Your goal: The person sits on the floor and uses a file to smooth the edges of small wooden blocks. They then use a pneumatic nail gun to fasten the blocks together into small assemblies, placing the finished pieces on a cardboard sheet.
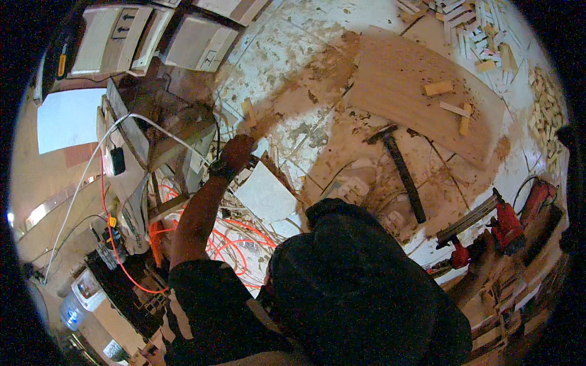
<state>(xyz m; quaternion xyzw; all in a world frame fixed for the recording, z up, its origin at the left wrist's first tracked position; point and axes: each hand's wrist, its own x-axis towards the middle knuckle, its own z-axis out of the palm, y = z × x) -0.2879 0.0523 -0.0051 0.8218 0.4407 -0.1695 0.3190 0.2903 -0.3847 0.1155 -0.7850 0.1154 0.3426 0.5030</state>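
Observation:
My left arm reaches forward from a dark sleeve. My left hand (237, 154) is closed, beside a wooden stand (177, 149) and the upper corner of a pale square board (267, 192). A small dark part shows at its fingers, but what it grips is too dim to make out. A band circles my wrist, and a white cable (162, 127) runs up to it. My right hand does not show; dark clothing fills the lower middle. Bare feet (354, 183) rest on the dusty floor, left of a dark, long-handled hammer-like tool (403, 174).
A brown sheet (403, 79) bears loose wood pieces (438, 88). Offcuts (488, 46) heap at the far right. Red power tools (506, 224) lie at the right. Orange hose (235, 241) coils below my left arm. Cartons (113, 39) stand far left, near a white panel (70, 120).

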